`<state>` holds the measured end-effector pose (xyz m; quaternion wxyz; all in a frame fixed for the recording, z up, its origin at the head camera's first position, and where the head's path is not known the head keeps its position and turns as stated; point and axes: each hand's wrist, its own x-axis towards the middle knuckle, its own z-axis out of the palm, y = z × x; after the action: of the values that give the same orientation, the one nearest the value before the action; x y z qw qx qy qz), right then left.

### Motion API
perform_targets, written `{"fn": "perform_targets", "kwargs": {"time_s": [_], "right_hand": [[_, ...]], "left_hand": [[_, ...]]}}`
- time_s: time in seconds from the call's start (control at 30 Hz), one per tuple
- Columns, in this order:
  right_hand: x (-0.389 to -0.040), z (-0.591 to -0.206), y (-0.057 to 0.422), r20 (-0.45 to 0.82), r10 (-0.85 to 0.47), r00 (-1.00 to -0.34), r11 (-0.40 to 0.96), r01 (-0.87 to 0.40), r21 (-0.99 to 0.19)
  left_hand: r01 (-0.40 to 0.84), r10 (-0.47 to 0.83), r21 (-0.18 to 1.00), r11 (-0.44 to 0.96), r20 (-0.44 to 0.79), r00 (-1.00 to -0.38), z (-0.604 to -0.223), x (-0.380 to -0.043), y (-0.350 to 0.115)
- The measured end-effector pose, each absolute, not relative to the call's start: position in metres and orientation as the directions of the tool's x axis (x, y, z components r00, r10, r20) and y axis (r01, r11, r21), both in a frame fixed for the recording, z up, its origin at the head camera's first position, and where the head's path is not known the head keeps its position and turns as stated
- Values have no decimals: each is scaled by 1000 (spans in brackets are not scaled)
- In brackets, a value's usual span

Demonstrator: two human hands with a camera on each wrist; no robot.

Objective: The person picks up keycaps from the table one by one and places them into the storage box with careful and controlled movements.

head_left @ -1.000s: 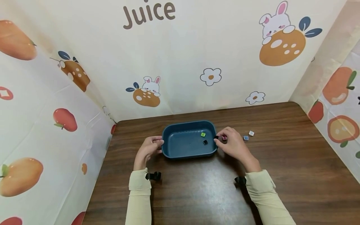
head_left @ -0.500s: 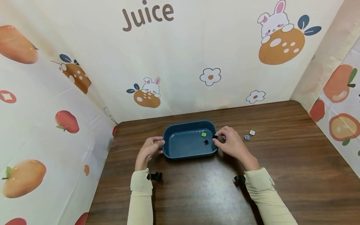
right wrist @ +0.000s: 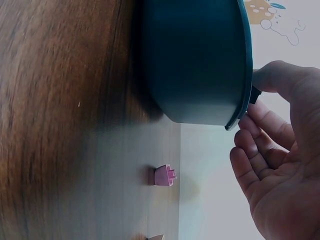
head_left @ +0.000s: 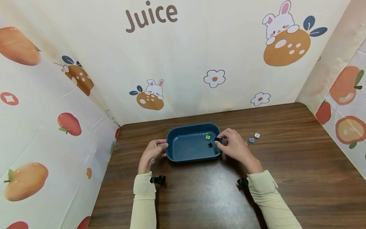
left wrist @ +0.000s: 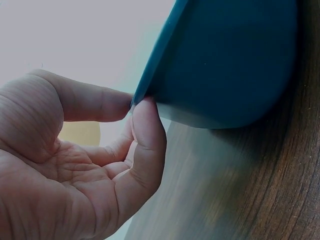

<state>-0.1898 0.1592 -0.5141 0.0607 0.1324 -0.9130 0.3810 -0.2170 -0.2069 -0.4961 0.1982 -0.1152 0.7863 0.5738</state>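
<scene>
A dark blue rectangular tub [head_left: 187,148] stands on the wooden table. My left hand [head_left: 152,153] pinches its left rim between thumb and forefinger, as the left wrist view shows. At the right rim, my right hand [head_left: 233,145] holds a small black keycap [right wrist: 255,95] between thumb and forefinger. Inside the tub lie a green keycap [head_left: 207,137] and another black keycap [head_left: 210,145], both toward the right end. In the right wrist view, a pink keycap [right wrist: 163,176] sits on the table below the right hand; the hand covers it in the head view.
Right of the right hand lie a blue keycap [head_left: 251,140], a white keycap [head_left: 257,135] and a mostly hidden pale orange one [head_left: 246,143]. A printed curtain [head_left: 183,57] rises behind the table and along both sides.
My right hand has shifted slightly left with the black keycap, up to the tub's rim. The pink keycap went out of the head view behind the hand; the pale orange one came into sight.
</scene>
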Motion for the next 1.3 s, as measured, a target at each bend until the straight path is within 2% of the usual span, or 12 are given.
{"fn": "perform_targets", "kwargs": {"time_s": [0.3,0.63,1.3], "right_hand": [[-190,-516,160,233,-209,-950,661,-313,-682],[-189,-518,177,207,-160,-965,677,-260,-689],[-180,-529,218,244,-109,-964,730,-244,-639]], "left_hand": [[-415,50,855,311,-451,-891,-498,-219,-207],[-416,46,854,312,-451,-891,-498,-217,-208],[-423,38,849,317,-457,-889,-496,-219,-208]]}}
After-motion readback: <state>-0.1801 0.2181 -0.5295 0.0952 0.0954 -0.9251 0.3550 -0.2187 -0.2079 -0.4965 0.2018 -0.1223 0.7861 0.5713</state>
